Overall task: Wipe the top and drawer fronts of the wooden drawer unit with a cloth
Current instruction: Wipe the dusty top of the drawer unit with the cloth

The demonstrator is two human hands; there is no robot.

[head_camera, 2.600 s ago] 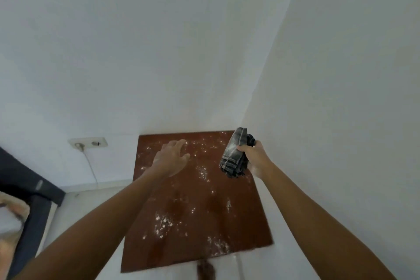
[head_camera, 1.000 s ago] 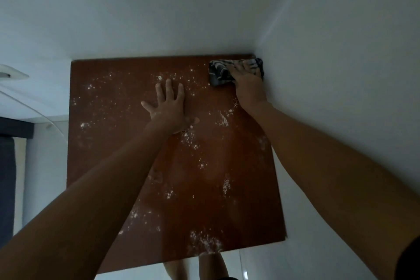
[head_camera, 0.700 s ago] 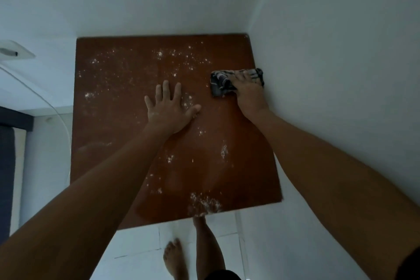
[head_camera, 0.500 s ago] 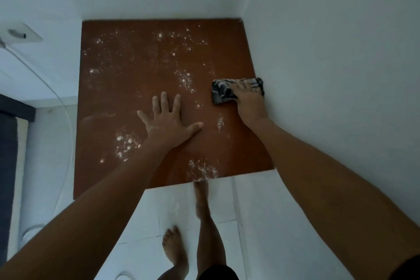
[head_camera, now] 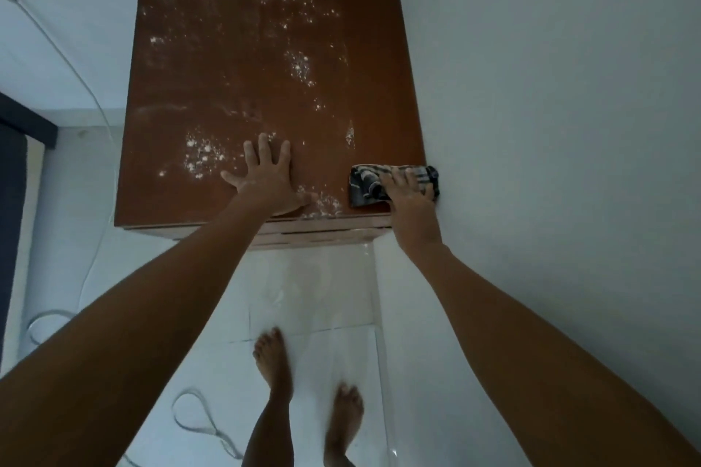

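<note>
Wooden unit top (head_camera: 235, 95) — right hand (head_camera: 407, 193) pressing cloth (head_camera: 364, 184)

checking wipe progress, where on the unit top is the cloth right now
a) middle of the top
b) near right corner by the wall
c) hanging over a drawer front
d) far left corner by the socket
b: the right hand presses the cloth flat at the near right corner of the wooden top, against the wall, while white dust remains to its left and farther back.
</note>
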